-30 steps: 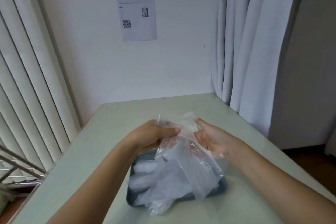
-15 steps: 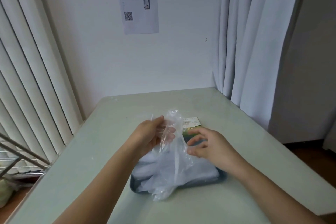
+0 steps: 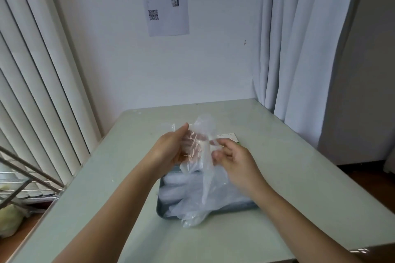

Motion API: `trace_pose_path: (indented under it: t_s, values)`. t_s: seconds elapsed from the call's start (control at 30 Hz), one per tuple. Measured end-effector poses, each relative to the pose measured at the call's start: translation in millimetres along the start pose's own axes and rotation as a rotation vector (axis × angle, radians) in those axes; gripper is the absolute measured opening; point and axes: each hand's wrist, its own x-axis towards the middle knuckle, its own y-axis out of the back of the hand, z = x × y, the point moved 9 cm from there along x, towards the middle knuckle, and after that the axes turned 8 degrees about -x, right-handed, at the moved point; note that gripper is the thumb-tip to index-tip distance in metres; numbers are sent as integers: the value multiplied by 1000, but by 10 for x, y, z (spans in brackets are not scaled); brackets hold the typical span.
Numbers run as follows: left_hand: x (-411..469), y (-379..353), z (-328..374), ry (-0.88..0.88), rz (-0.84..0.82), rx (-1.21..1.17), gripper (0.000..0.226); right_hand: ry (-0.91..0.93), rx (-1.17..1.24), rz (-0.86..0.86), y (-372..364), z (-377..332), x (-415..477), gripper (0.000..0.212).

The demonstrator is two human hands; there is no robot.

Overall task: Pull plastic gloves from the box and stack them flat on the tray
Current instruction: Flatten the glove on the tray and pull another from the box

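the left hand (image 3: 171, 149) grips the upper edge of a thin, clear plastic glove (image 3: 204, 132), with its fingers curled behind the film and showing through it and its thumb on top. just to its right, the right hand (image 3: 234, 161) has its fingers curled in. its thumb and forefinger seem to pinch the side edge of the same glove, though the film blurs the contact. the glove hangs from between the two hands, and its lower end drapes onto the heap of clear plastic gloves (image 3: 188, 194) lying below both wrists in the dark, shallow rectangular tray (image 3: 163, 212). part of the heap spills over the tray's near rim onto the pale green table (image 3: 310, 188). the white and green cardboard box (image 3: 229, 136) peeks out just beyond the right hand's fingertips. i judge the glove almost weightless, limp, slippery and clingy, quick to crumple or fold on itself. it is best held by two corners of the cuff edge, drawn gently taut, then lowered and smoothed with flat fingers.
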Motion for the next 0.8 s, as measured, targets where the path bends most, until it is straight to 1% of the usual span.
trace_pose_path:
  t_s: [0.03, 0.1, 0.13, 0.2, 0.27, 0.3, 0.37, 0.4, 0.43, 0.47, 0.53, 0.57, 0.6, 0.63, 0.67, 0.7, 0.73, 0.77, 0.8]
  values:
    - [-1, 66, 44, -57, 46, 153, 54, -1, 45, 30, 37, -45, -2, 11]
    - [-37, 159, 138, -161, 118, 413, 55, -80, 165, 74, 110, -40, -6, 25]
    - [-54, 180, 166, -195, 142, 461, 55, -165, 271, 74, 124, 24, -18, 29]
    - [-62, 213, 194, -233, 154, 452, 55, -406, 524, 48, 102, 231, -69, 30]
    - [-70, 213, 214, -245, 144, 442, 55, -621, 719, 28, 67, 410, -151, 25]
    - [-66, 211, 216, -243, 137, 435, 55, -674, 792, 16, 63, 462, -177, 22]
    - [-50, 223, 219, -224, 133, 404, 55, -662, 866, -12, 110, 498, -184, 19]
    - [-43, 226, 221, -212, 133, 381, 56, -614, 827, -21, 155, 501, -170, 17]
    - [-33, 226, 223, -200, 131, 350, 56, -543, 737, -40, 204, 495, -160, 14]
    - [-26, 212, 224, -187, 120, 305, 56, -449, 614, -56, 256, 477, -162, 20]
    - [-13, 157, 215, -152, 73, 168, 56, -249, 282, -64, 339, 457, -200, 58]
    - [-7, 130, 208, -127, 55, 102, 55, -173, 124, -65, 332, 462, -241, 73]
    - [-4, 112, 196, -99, 49, 56, 55, -128, 32, -67, 284, 471, -291, 83]
    - [0, 102, 186, -76, 49, 22, 55, -119, 6, -63, 225, 500, -331, 87]
    - [4, 83, 187, -57, 42, -16, 55, -140, 54, -47, 186, 549, -356, 87]
    - [5, 58, 188, -43, 25, -63, 55, -216, 210, -22, 150, 587, -393, 81]
    - [3, 28, 202, -36, 5, -105, 55, -342, 463, -14, 73, 630, -435, 68]
    - [-12, 0, 223, -36, -8, -136, 54, -493, 726, -64, -76, 659, -493, 62]
    - [-31, -25, 246, -39, -12, -154, 52, -616, 892, -144, -227, 636, -568, 72]
